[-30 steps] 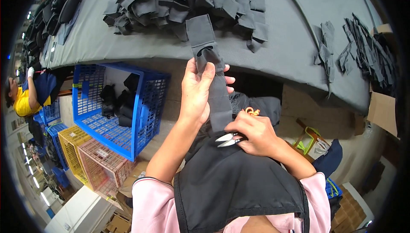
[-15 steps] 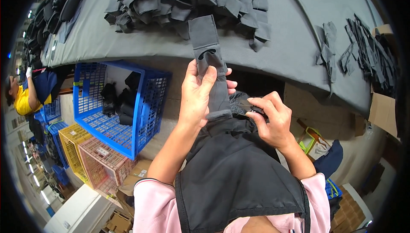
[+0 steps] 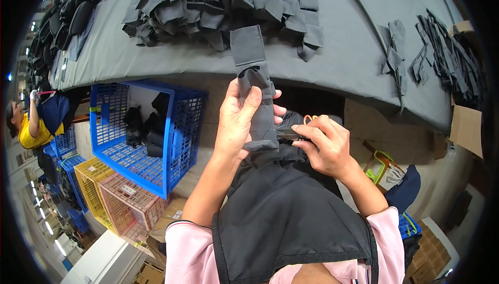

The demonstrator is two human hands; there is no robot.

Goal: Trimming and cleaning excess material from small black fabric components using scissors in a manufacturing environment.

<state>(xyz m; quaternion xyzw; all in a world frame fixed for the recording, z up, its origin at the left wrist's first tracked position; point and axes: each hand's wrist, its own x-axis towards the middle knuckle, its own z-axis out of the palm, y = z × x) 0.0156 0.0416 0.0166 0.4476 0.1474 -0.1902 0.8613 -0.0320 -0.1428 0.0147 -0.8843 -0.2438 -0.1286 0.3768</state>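
A dark grey sewn fabric strip [image 3: 248, 46] with a folded loop is pinched in my left hand [image 3: 235, 120], thumb on its front and fingers behind. Its upper end points toward the table, and the lower end hangs above my black apron [image 3: 296, 206]. In my right hand [image 3: 328, 146] is a pair of small thread snips [image 3: 289, 134], gripped between thumb and fingers, with an orange ring showing above the knuckles. The blades point left at the strip's right edge, close to it; whether they touch it I cannot tell.
A heap of grey fabric pieces [image 3: 208, 3] lies on the grey-covered table [image 3: 171, 65] ahead. More strips [image 3: 447, 50] lie at the right. A blue crate [image 3: 166, 149] with black items stands left, beside yellow and pink crates. A person in yellow [image 3: 31, 128] is at far left.
The snips have moved slightly left to the strip's edge, and their orange ring now shows. My left hand and the strip have dropped a little in the picture.
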